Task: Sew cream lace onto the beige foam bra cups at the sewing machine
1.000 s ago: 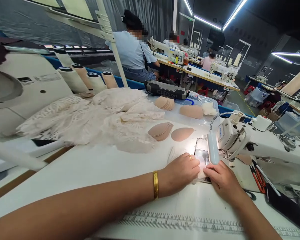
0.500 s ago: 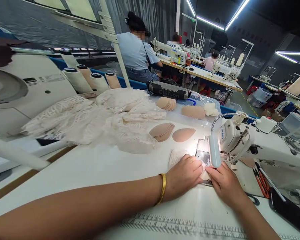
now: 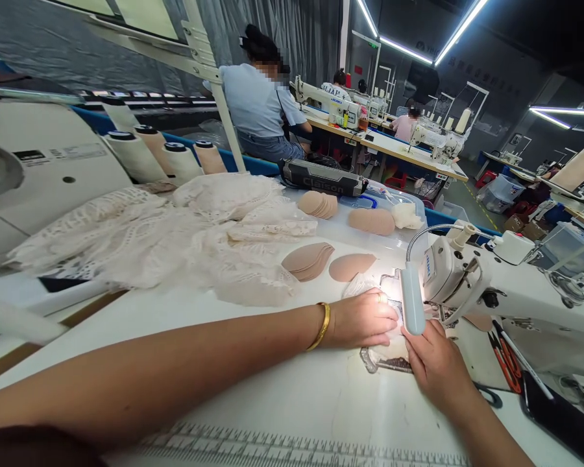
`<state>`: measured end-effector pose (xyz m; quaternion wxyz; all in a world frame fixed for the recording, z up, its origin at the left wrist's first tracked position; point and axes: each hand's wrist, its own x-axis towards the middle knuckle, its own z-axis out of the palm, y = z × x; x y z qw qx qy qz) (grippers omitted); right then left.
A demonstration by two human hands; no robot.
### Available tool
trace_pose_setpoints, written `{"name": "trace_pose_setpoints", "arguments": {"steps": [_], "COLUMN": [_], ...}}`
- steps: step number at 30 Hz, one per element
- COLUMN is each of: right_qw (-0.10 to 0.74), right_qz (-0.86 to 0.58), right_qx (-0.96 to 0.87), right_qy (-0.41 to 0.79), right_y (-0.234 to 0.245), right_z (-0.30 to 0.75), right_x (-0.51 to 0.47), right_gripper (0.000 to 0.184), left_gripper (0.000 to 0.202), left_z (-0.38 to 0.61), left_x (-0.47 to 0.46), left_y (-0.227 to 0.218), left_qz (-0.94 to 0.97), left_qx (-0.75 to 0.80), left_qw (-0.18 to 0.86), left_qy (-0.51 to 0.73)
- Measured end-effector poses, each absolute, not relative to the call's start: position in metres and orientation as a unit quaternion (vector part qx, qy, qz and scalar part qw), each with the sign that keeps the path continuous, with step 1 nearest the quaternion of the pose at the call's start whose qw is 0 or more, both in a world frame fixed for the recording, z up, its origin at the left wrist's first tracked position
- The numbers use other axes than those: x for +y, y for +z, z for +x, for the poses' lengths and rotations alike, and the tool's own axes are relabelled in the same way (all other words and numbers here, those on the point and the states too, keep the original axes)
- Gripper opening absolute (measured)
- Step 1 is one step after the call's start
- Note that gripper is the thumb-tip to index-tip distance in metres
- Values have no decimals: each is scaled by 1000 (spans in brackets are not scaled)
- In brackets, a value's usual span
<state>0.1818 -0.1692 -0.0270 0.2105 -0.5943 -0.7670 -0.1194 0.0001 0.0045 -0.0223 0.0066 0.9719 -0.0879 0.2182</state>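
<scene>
Off-white lace fabric [image 3: 394,351] lies on the machine bed beneath the sewing machine's head [image 3: 440,272]. My left hand [image 3: 363,319], a gold bangle at its wrist, presses on this fabric with its fingers curled and close together. Close by on the right, my right hand [image 3: 438,360] pinches the fabric's edge between thumb and fingers. A lamp [image 3: 413,301] on a bendy neck lights the spot and hides the needle and part of the fingertips. Beyond my left hand lie a single leaf-shaped beige pad [image 3: 352,266] and a stack of similar pads [image 3: 308,261].
A heap of off-white lace [image 3: 175,240] spreads across the table's left side. Round beige pads [image 3: 317,204] lie on a clear plastic lid behind. Orange-handled scissors [image 3: 509,363] and a black phone-like object [image 3: 559,418] are at right. Thread cones [image 3: 139,155] stand at back left; a co-worker [image 3: 263,97] sits ahead.
My left hand has slid forward, away from me, along with the fabric, uncovering more of it on the near side. The right hand stays beside it. The whole view has shifted slightly.
</scene>
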Motion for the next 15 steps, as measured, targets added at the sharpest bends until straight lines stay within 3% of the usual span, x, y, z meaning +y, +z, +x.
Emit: {"name": "trace_pose_setpoints", "arguments": {"steps": [5,15], "right_qw": [215,218], "right_qz": [-608,-618], "right_qx": [-756,-745], "right_qy": [-112,-121], "right_y": [-28,-32], "right_z": [179,180], "right_x": [-170,-169], "right_gripper": [31,28], "left_gripper": [21,7], "left_z": [1,11], "left_x": [4,20], "left_y": [-23,-19], "left_qz": [977,966], "left_qx": [-80,-137], "left_qw": [9,45], "left_qy": [197,214]}}
